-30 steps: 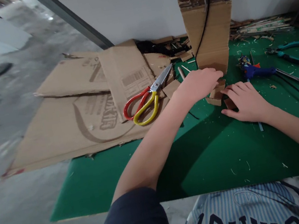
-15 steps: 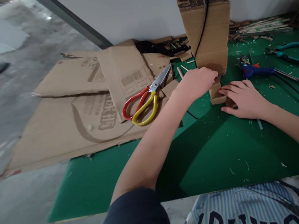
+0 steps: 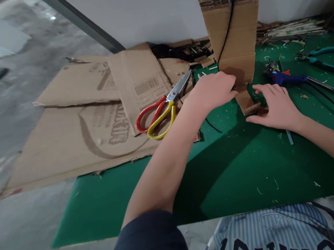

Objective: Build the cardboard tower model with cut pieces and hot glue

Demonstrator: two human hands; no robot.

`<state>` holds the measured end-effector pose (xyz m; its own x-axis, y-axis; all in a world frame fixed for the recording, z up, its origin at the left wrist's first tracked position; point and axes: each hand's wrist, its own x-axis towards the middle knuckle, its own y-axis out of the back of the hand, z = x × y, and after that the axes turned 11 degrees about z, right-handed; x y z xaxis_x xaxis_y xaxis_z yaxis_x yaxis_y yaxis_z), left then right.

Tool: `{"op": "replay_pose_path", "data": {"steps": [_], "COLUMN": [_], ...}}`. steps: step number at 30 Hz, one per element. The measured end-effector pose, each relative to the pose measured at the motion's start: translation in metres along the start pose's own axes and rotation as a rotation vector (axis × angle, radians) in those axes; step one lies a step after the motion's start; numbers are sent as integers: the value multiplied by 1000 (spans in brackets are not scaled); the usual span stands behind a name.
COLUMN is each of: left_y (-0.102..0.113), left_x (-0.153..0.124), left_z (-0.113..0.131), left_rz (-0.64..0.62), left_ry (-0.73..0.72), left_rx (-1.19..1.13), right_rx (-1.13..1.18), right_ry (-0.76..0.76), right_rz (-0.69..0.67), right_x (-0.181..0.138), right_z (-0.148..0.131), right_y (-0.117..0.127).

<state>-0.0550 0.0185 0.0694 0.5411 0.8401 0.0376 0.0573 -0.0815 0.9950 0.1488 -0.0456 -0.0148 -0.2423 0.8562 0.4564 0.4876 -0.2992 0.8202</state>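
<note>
My left hand (image 3: 212, 90) reaches palm down across the green mat (image 3: 225, 175), fingers curled over the upper end of a small folded cardboard piece (image 3: 247, 103) that leans at the foot of a tall cardboard tower (image 3: 233, 25). My right hand (image 3: 277, 108) lies just right of that piece, fingers stretched out and spread. Its fingertips rest beside a small flat cardboard scrap (image 3: 262, 110) on the mat.
Red-and-yellow scissors (image 3: 161, 115) lie on flat cardboard sheets (image 3: 91, 128) to the left. A blue glue gun (image 3: 286, 78) with a black cable and teal pliers (image 3: 324, 55) lie to the right. Wooden sticks (image 3: 291, 29) are piled along the back wall.
The small cardboard piece has been turned more upright and shifted towards the tower. My left hand slid slightly left and back, and my right hand's fingers opened out.
</note>
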Motion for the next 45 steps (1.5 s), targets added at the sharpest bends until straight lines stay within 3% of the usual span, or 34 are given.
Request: {"op": "replay_pose_path", "data": {"steps": [6,14,25,37,45], "left_y": [5,-3,-4,-1,5], "left_x": [-6,3,3,1,1], "left_z": [-12,-6,-4,-1,5], "left_rz": [58,-8,33,53,17], "left_ry": [-36,-137,-97,-71,-41], "left_rx": [-105,-173,-82,-1,15], "right_rx": [-97,-187,-166,-222,-143], "right_ry": [-20,-76,-5,-7,-51], "right_rz": [16,-35,71,49,17], "right_x": [-2,0,-2,-2,3], "right_z": [-13,-16,0,1,8], "right_y": [-2,-10,0,0,-4]}}
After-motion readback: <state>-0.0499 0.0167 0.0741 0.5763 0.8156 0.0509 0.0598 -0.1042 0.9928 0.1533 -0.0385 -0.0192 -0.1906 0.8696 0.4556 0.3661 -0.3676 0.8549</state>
